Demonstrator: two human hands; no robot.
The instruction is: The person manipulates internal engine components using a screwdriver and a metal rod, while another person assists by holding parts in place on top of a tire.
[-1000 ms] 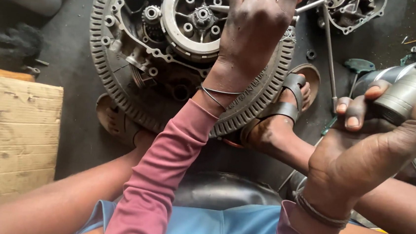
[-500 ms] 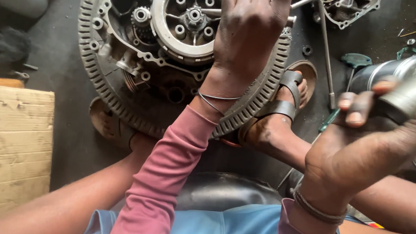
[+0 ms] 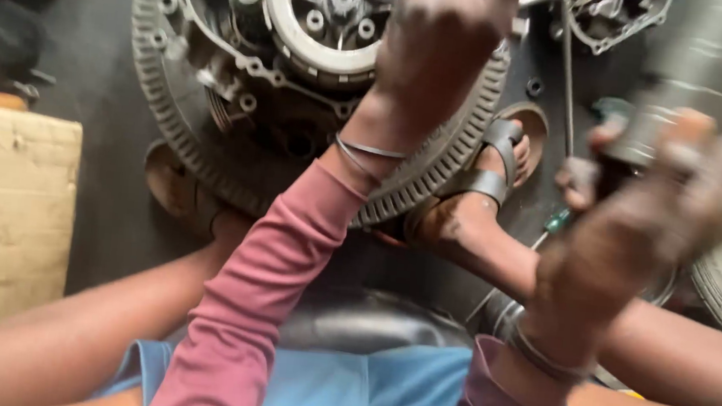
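We note a large toothed metal engine casing [image 3: 201, 156] lying on the dark floor [image 3: 103, 208], its round clutch plate [image 3: 324, 20] ribbed and bolted. Our left hand [image 3: 447, 42] rests on the clutch, grip blurred; we cannot tell its closure. Our right hand [image 3: 634, 224] wraps closed around a smooth grey metal cylinder [image 3: 697, 75], raised right of the casing.

The person wears dusty-pink long sleeves [image 3: 268, 290] pushed up to the wrists, thin metal bangles [image 3: 365, 153] on each wrist, light blue shorts [image 3: 363, 392], and a grey-strapped sandal [image 3: 488, 166] on one foot.
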